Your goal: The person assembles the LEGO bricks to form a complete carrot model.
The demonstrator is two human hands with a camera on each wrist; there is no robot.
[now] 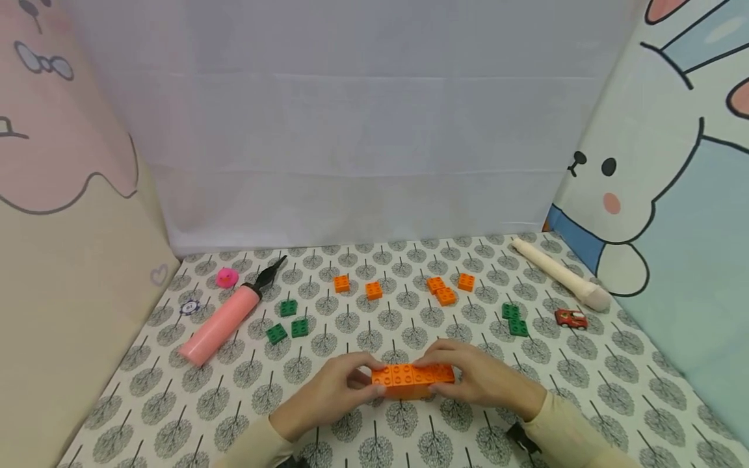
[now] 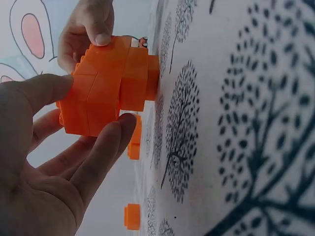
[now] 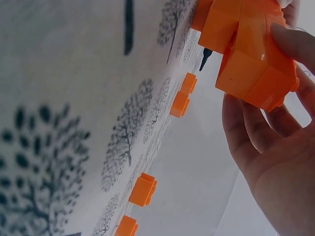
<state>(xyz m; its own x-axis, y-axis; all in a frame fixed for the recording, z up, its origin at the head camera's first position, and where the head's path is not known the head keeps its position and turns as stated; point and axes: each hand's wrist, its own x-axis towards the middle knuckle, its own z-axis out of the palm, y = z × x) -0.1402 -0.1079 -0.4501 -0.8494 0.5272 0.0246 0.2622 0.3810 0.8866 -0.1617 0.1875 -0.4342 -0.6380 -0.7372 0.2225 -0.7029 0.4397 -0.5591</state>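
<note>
An orange toy-brick structure (image 1: 412,382) stands near the front of the patterned cloth. Studs run along its long top, and the left wrist view shows the brick structure (image 2: 96,93) narrowing in steps toward the cloth. My left hand (image 1: 336,388) pinches its left end between thumb and fingers. At the right end, my right hand (image 1: 482,377) grips it the same way; the right wrist view has this hand (image 3: 275,162) with the thumb on one side and fingers beneath the overhanging end. The hands partly hide both ends.
Loose orange bricks (image 1: 373,290) lie behind the structure. Green bricks (image 1: 289,308) sit at left, with another green pair (image 1: 518,327) at right. A pink pump (image 1: 225,322), pink duck (image 1: 227,277), red toy car (image 1: 570,318) and cream-coloured stick (image 1: 558,273) lie farther out.
</note>
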